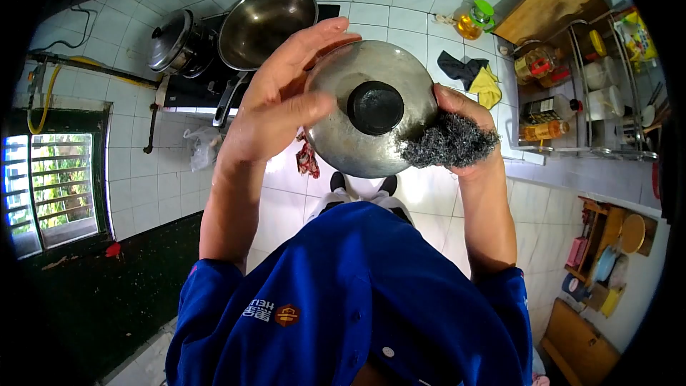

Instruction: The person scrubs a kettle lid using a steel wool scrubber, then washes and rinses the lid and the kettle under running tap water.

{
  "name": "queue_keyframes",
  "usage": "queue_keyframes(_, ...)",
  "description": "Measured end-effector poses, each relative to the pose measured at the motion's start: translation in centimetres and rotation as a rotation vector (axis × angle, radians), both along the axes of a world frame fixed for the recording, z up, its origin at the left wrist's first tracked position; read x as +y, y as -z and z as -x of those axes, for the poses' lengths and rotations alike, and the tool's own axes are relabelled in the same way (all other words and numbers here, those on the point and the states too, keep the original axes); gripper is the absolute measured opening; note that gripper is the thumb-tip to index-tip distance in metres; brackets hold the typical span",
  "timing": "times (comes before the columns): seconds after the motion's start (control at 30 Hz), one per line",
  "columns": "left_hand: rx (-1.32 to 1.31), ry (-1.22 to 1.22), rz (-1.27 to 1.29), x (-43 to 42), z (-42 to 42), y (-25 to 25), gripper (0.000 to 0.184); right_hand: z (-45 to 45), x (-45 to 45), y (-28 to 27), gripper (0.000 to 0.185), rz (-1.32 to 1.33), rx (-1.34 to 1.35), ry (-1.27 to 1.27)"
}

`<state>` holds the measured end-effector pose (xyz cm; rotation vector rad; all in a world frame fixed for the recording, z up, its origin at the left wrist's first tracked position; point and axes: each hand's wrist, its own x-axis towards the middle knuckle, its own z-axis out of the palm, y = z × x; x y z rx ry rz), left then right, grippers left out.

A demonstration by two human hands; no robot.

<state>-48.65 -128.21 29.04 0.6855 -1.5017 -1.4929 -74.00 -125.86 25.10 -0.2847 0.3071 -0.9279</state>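
A round metal pot lid with a black knob is held up in front of my body, its knob side facing the camera. My left hand is at the lid's left edge, with the fingers stretched along the rim and the thumb, slightly blurred, over the top. On the right, my right hand grips the lid's edge and also holds a dark steel wool scourer against it. The scourer covers part of that hand's fingers and palm.
A wok and a lidded pot stand on the stove at upper left. To the right are an oil jug, black and yellow cloths, and a metal rack with bottles. A window is at left.
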Motion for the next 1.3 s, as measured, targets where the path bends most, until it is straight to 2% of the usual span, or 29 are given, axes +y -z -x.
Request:
queue_keyframes(0.03, 0.0, -0.001, 0.001, 0.1, 0.0, 0.2, 0.071, 0.2, -0.2, 0.4, 0.04, 0.018, -0.004, -0.016)
queue_keyframes(0.1, 0.253, -0.024, -0.309, 0.2, 0.0, 0.4, 0.056, 0.3, -0.2, 0.7, 0.039, 0.041, -0.008, -0.035)
queue_keyframes(0.13, 0.263, -0.082, -0.365, 0.4, 0.1, 0.6, 0.049, 0.3, -0.2, 0.6, 0.039, 0.04, -0.004, -0.054)
queue_keyframes(0.17, 0.263, -0.081, -0.361, 0.4, 0.1, 0.8, 0.049, 0.3, -0.3, 0.6, 0.039, 0.039, -0.001, -0.073)
queue_keyframes(0.23, 0.251, -0.066, -0.509, 0.6, 0.2, 1.1, 0.048, 0.5, -0.4, 1.1, 0.039, 0.033, 0.055, -0.048)
queue_keyframes(0.3, 0.254, -0.077, -0.5, 1.3, 0.6, 0.6, 0.05, 0.5, -0.5, 1.1, 0.039, 0.028, 0.11, -0.022)
queue_keyframes(0.37, 0.272, -0.102, -0.453, 1.5, 0.7, 0.8, 0.05, 0.4, -0.3, 1.0, 0.042, -0.021, 0.306, 0.144)
queue_keyframes(0.4, 0.273, -0.117, -0.425, 1.7, 0.8, 1.0, 0.053, 0.5, -0.3, 0.5, 0.047, 0.018, 0.364, 0.134)
queue_keyframes(0.57, 0.276, -0.152, -0.326, 2.2, 0.7, 1.0, 0.058, 0.5, 0.4, 1.0, 0.051, 0.093, 0.446, 0.289)
queue_keyframes(0.67, 0.271, -0.204, -0.274, 2.3, 0.2, 1.3, 0.059, 0.6, 1.1, 1.5, 0.057, 0.04, 0.508, 0.56)
queue_keyframes(0.7, 0.282, -0.213, -0.271, 2.4, 0.1, 1.2, 0.06, 0.2, 1.2, 1.6, 0.057, 0.045, 0.509, 0.561)
queue_keyframes(0.77, 0.294, -0.218, -0.263, 2.5, -0.2, 1.1, 0.061, -0.7, 1.5, 2.1, 0.051, 0.151, 0.543, 0.774)
queue_keyframes(0.83, 0.287, -0.229, -0.214, 2.6, -0.4, 1.4, 0.061, -1.7, 1.9, 1.7, 0.047, 0.22, 0.556, 0.823)
queue_keyframes(0.9, 0.261, -0.214, -0.17, 2.7, -0.6, 1.5, 0.06, -2.7, 2.3, 0.5, 0.035, 0.483, 0.82, 0.856)
queue_keyframes(0.93, 0.235, -0.203, -0.13, 2.8, -0.7, 1.4, 0.06, -3.2, 2.4, -0.1, 0.035, 0.637, 0.925, 0.874)
queue_keyframes(1.03, 0.193, -0.193, -0.081, 3.3, -1.0, 0.9, 0.059, -4.2, 1.5, -3.2, 0.046, 1.154, 1.116, 0.79)
queue_keyframes(1.1, 0.192, -0.2, -0.068, 3.3, -1.5, 0.9, 0.059, -5.5, 1.4, -4.6, 0.049, 1.284, 1.286, 0.701)
queue_keyframes(1.13, 0.189, -0.213, -0.056, 3.3, -1.9, 0.9, 0.059, -6.0, 1.3, -4.7, 0.044, 1.312, 1.345, 0.7)
queue_keyframes(1.17, 0.189, -0.215, -0.051, 3.2, -2.3, 1.0, 0.059, -6.2, 1.0, -4.4, 0.044, 1.316, 1.343, 0.702)
queue_keyframes(1.23, 0.263, -0.265, -0.147, 3.0, -3.2, 1.4, 0.06, -6.0, 0.2, -2.8, 0.035, 1.154, 1.381, 0.667)
queue_keyframes(1.3, 0.334, -0.261, -0.164, 3.0, -4.1, 1.4, 0.06, -5.9, -0.1, -1.6, 0.024, 0.799, 1.403, 0.843)
